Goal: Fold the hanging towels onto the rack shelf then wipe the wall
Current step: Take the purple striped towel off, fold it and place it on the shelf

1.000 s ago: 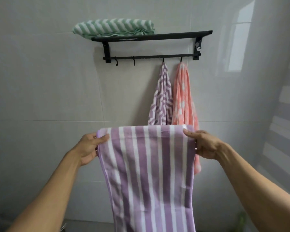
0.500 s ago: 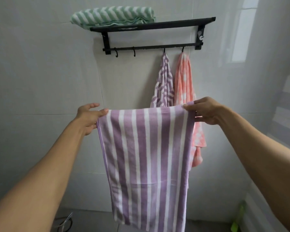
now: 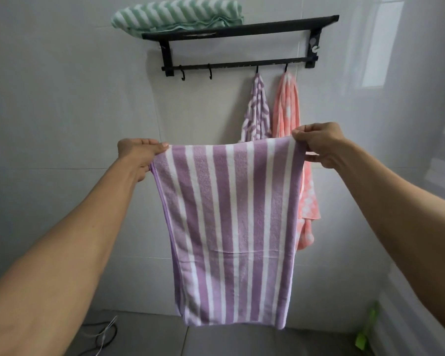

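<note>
A purple-and-white striped towel (image 3: 231,227) hangs doubled over in front of me, stretched between both hands. My left hand (image 3: 136,155) pinches its top left corner and my right hand (image 3: 319,143) pinches its top right corner. Above, the black wall rack (image 3: 242,28) carries a folded green-and-white striped towel (image 3: 177,15) on the left of its shelf. From hooks on the rack's lower bar hang a purple patterned towel (image 3: 257,109) and a pink patterned towel (image 3: 287,111), partly hidden behind the held one.
Grey tiled wall (image 3: 62,98) fills the background. Two bare hooks (image 3: 195,73) sit on the left of the rack's bar. A cable (image 3: 103,332) lies on the floor at lower left, and a green object (image 3: 365,332) stands at lower right beside a striped side wall.
Both hands have lifted the striped towel higher toward the rack, and its bottom edge has come up into view. The grip on the corners is unchanged.
</note>
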### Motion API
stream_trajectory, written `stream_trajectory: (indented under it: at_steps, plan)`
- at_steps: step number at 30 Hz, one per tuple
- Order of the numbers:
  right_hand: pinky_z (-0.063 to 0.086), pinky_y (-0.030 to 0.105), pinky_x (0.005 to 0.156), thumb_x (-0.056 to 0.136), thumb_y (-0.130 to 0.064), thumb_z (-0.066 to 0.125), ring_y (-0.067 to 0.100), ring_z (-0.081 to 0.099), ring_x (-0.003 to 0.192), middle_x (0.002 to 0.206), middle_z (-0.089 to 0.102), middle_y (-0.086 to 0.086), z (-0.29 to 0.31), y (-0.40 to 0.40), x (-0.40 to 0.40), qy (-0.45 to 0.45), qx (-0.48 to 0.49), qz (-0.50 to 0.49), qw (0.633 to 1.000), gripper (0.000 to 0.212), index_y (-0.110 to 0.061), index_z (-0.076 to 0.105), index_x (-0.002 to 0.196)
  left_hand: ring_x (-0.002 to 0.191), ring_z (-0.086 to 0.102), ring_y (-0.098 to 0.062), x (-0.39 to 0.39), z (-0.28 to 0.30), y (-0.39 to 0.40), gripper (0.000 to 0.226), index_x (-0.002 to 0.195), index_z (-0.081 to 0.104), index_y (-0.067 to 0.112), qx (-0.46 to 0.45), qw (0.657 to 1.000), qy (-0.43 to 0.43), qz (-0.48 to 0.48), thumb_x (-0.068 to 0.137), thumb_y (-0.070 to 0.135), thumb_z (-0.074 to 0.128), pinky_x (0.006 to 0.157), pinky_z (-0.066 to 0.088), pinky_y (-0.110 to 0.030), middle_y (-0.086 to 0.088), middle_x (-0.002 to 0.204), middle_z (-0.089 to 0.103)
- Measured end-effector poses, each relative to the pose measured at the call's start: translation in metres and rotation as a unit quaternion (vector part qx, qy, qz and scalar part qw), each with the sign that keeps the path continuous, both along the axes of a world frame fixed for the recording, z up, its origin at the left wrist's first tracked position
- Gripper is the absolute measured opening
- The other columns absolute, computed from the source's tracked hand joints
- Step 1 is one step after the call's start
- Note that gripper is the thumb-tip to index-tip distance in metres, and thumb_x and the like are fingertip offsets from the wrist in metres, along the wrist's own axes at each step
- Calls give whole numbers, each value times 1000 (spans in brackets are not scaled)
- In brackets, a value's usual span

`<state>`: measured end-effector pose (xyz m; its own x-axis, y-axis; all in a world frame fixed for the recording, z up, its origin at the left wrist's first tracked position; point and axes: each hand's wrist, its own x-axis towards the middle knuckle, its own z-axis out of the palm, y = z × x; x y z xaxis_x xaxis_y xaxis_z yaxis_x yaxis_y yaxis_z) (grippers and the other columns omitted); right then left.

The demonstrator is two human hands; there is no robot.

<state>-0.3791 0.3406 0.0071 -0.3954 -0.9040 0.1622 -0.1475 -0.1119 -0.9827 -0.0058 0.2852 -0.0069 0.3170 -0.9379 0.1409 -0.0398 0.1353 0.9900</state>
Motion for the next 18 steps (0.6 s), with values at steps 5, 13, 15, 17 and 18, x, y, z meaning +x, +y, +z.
stream_trajectory:
  at_steps: [5,13,15,17,18]
  plan:
    - [56,36,71,85,-9,80,16,62,78,89,68,2,1,2,-5,12,28,39,999,11,-13,74,93,58,70,-9,4,0,6,23,90,68,10,5,998,-39,-47,75,4,85,53,56,-20,-8,88,72]
    - [57,39,79,77,5,82,21,67,91,100,72,6,-2,7,-11,45,64,52,996,29,-8,76,102,98,68,-26,11,-9,6,71,112,70,-3,28,976,-192,-94,45,-7,94,75,60,-24,-18,107,69]
    - [57,42,85,74,10,81,20,67,88,96,71,6,-3,10,-11,59,71,56,994,34,-7,75,103,102,67,-29,12,-13,3,76,109,72,1,47,966,-237,-87,37,-9,95,89,58,-34,-18,107,70]
    - [57,41,85,73,12,81,17,65,83,92,71,4,-4,11,-13,83,76,55,992,36,-6,75,103,101,67,-31,11,-14,2,72,102,73,7,60,955,-282,-74,36,-13,94,94,56,-40,-16,105,71]
    - [57,39,83,73,12,82,16,65,81,90,70,4,-5,11,-14,97,79,54,991,35,-6,75,102,100,67,-31,11,-15,1,67,97,73,10,61,949,-303,-62,38,-13,94,95,56,-41,-15,103,72]
